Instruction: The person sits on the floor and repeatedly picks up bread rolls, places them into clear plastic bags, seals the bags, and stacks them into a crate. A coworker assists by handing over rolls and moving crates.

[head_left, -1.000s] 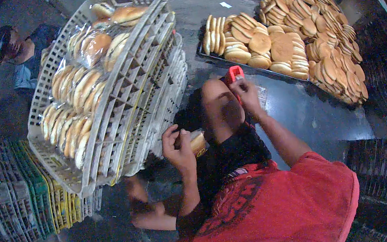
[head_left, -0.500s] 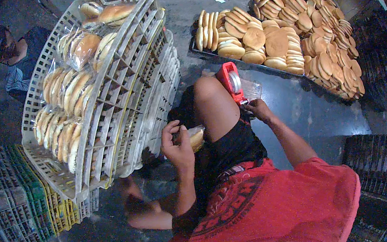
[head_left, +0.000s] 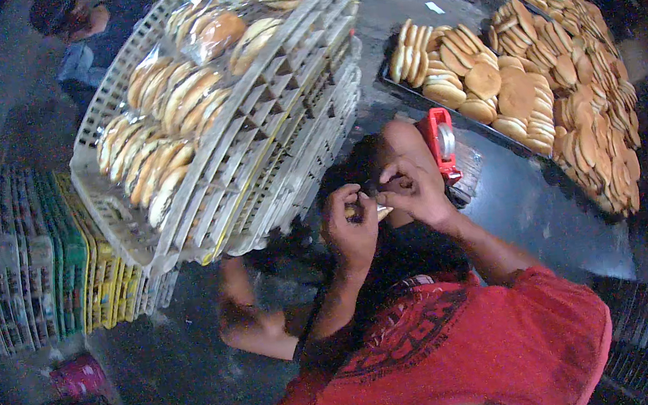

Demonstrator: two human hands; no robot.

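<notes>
Bagged bun (head_left: pixel 364 212) is pinched between both hands above the raised knee, so that its neck can be worked at close range. The left hand (head_left: pixel 350 228) is closed around the bag from below; the right hand (head_left: pixel 413 189) is closed on its top with bent fingers. What the fingers do there is hidden. A red tape dispenser (head_left: pixel 441 143) is kept just beside the right hand. Packed buns are stacked in tilted white crates (head_left: pixel 252 142); loose buns (head_left: pixel 535 75) are spread along the worktop's far edge.
</notes>
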